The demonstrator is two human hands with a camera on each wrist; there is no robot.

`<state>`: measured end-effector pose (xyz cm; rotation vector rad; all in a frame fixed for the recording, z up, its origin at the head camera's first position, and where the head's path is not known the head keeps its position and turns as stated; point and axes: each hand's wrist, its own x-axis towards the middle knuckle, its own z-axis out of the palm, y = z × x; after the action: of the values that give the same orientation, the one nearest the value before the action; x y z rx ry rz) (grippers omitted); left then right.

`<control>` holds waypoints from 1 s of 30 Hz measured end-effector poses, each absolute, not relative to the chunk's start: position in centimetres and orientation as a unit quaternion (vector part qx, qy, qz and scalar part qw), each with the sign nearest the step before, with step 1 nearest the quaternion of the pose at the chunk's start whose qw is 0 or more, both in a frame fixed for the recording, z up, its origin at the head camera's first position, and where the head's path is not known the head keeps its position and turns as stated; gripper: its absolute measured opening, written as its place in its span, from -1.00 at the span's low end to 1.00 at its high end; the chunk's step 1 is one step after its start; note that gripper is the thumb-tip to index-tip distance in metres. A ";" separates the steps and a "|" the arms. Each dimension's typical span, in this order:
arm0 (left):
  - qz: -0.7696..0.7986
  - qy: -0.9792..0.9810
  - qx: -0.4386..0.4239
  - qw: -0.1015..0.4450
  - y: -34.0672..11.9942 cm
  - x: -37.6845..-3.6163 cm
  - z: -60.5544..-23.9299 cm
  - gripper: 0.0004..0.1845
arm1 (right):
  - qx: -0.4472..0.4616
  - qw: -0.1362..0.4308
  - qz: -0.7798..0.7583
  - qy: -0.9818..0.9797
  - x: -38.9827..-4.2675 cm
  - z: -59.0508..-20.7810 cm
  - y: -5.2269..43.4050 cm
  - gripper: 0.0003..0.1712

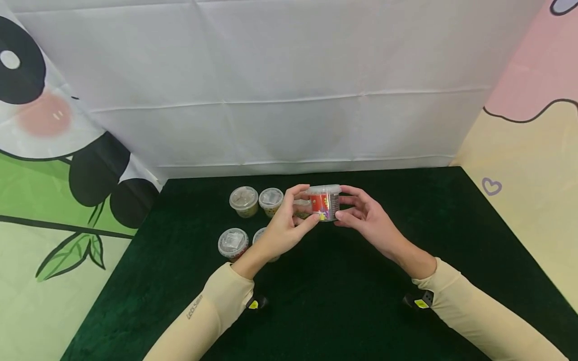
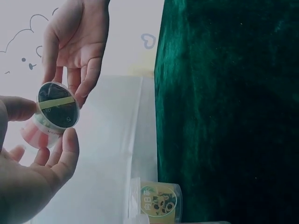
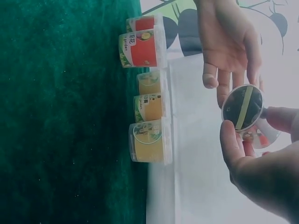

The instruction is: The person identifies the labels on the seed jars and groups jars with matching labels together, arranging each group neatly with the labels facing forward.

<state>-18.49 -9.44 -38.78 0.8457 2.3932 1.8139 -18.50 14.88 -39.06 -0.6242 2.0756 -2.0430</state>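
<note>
A small clear plastic cup [image 1: 324, 203] with a red label and a clear lid is held upright above the dark green cloth [image 1: 343, 296], near its back. My left hand [image 1: 309, 205] pinches it from the left, thumb up by the lid and fingers under the base. From the right, my right hand [image 1: 341, 203] pinches it between thumb and fingers. In the left wrist view the cup's round base [image 2: 57, 111] has a yellow strip across it. The right wrist view also shows that base [image 3: 243, 107], between my right thumb and a finger.
Several more lidded cups stand on the cloth left of my hands: two at the back [image 1: 244, 200] [image 1: 271, 200], one nearer [image 1: 232, 242], others partly hidden by my left hand. White fabric backs the cloth, and printed fabric walls close both sides.
</note>
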 end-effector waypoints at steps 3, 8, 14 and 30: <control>0.573 0.772 0.275 0.011 -9.6 -18.5 -38.8 -0.29 | -0.209 0.083 -0.684 0.694 -18.4 -39.0 14.8 -0.31; 0.564 0.775 0.286 0.011 -9.7 -18.6 -38.9 -0.30 | -0.207 0.087 -0.688 0.691 -18.3 -38.9 14.8 -0.30; 0.559 0.776 0.291 0.009 -9.6 -18.5 -38.7 -0.31 | -0.206 0.092 -0.694 0.684 -18.2 -39.0 14.9 -0.30; 0.552 0.779 0.297 0.011 -9.5 -18.4 -38.6 -0.28 | -0.200 0.091 -0.689 0.691 -18.0 -38.9 15.0 -0.31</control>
<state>-18.36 -9.54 -38.56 0.9268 2.4298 1.7231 -17.99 15.03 -38.90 -0.5942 2.0520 -2.0467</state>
